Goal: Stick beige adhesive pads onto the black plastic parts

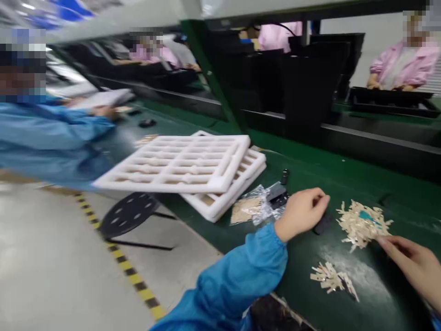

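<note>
My left hand is closed, with curled fingers and the thumb near the index finger; what it holds, if anything, is hidden. Just below it lies a small black part on the green table. My right hand has thumb and fingers together at the lower right edge of a heap of small beige strips; I cannot make out what is between the fingertips. A teal piece lies on that heap. Nearer to me is a smaller pile of similar strips.
White slotted foam trays are stacked askew to the left, overhanging the table edge. Beside them lie a clear bag of beige pieces and black parts. A black stool stands below. A person in blue works at far left.
</note>
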A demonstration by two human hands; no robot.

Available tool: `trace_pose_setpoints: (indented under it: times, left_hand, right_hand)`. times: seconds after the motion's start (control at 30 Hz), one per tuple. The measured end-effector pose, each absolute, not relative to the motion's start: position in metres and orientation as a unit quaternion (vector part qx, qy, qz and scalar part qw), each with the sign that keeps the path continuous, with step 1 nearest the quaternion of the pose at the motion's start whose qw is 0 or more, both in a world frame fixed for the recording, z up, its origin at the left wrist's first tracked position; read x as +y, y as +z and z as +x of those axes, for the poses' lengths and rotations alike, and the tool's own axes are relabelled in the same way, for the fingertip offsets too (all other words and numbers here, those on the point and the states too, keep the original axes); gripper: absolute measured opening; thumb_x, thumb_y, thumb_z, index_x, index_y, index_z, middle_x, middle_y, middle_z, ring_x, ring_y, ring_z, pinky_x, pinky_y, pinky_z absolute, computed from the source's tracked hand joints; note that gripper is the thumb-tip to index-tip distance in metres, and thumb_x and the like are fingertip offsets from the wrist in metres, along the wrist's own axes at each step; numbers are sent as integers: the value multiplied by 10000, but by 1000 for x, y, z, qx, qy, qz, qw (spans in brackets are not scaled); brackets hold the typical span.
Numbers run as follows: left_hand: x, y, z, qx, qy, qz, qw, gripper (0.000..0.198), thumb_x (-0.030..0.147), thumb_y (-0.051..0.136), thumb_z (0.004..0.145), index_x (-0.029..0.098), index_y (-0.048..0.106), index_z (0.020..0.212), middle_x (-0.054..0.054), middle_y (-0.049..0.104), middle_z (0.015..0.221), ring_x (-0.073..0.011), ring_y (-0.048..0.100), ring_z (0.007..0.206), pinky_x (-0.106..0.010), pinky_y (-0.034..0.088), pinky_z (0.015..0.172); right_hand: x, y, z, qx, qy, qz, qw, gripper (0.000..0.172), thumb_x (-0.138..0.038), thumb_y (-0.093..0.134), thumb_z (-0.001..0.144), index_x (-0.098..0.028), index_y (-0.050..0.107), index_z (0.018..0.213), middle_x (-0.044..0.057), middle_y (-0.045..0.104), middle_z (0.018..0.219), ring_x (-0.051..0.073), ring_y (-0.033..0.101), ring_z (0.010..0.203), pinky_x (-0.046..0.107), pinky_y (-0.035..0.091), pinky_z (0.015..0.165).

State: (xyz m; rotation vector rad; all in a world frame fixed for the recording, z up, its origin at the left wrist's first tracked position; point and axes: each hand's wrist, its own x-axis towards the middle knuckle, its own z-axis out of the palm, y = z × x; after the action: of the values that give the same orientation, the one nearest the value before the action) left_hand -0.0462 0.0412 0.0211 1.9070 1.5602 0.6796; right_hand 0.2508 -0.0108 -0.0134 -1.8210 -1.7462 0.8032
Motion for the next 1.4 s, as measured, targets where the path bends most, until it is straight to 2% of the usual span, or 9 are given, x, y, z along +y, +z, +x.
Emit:
trace_pose_setpoints:
  times: [0.13,0.3,0.47,0.67,0.87,0.97,1.13,1.27,1.4]
  left_hand:
    - [45,17,-51,569,220,739,286,285,436,578,949,197,672,826,-32,687,839,-203,628,758,-293,387,647]
    - [38,14,-42,580,79,776,235,409,566,719,801,200,652,971,-48,707,891,-235,657,760,-288,403,623]
    - [40,11,-38,579,50,782,224,211,378,650,836,216,664,970,-32,708,855,-231,665,749,-288,408,623]
    - [39,14,-38,575,93,788,198,286,398,644,876,197,644,1080,-55,686,1004,-248,639,916,-314,435,730]
    - [16,12,-22,325,63,897,291,324,477,776,838,193,648,752,8,636,744,-167,612,709,-296,307,576]
    - [8,3,-12,290,27,916,276,413,506,827,790,178,608,667,3,609,666,-178,613,666,-314,219,534]
    - [9,2,-13,307,-2,909,284,420,505,862,745,175,608,685,11,622,687,-184,623,675,-298,199,523]
    - [12,12,-15,327,53,878,346,453,597,847,716,194,693,853,16,664,798,-174,630,720,-271,312,558]
    - [12,14,-12,306,199,814,451,236,425,706,930,197,747,972,-3,704,887,-143,648,784,-255,444,691]
  right_hand:
    - [-17,-23,254,-625,322,-668,243,514,-663,619,891,-180,792,853,76,733,764,241,625,617,291,476,521]
    - [-9,-27,246,-637,338,-634,279,492,-617,634,909,-153,776,824,53,663,667,212,564,575,285,432,503]
    - [-20,-20,236,-683,367,-571,270,350,-492,656,949,-172,759,852,20,594,644,188,516,576,285,402,524]
    - [-36,-5,211,-817,356,-428,151,125,-300,672,978,-227,732,1059,40,665,851,230,612,812,332,444,712]
    - [-38,1,203,-842,320,-424,90,43,-171,664,955,-208,664,974,40,665,917,238,591,864,333,412,713]
    - [-36,-1,206,-822,348,-435,121,75,-131,633,923,-203,647,908,23,638,863,216,581,826,325,402,719]
    - [-31,-7,216,-712,454,-488,218,87,-228,683,883,-198,645,811,2,568,766,172,522,693,282,379,616]
    - [-30,-11,218,-569,553,-515,324,207,-347,781,863,-195,653,805,-20,521,688,148,429,610,259,342,549]
    - [-32,-12,212,-481,560,-518,432,242,-352,854,821,-198,668,794,-19,537,696,149,455,647,253,382,595]
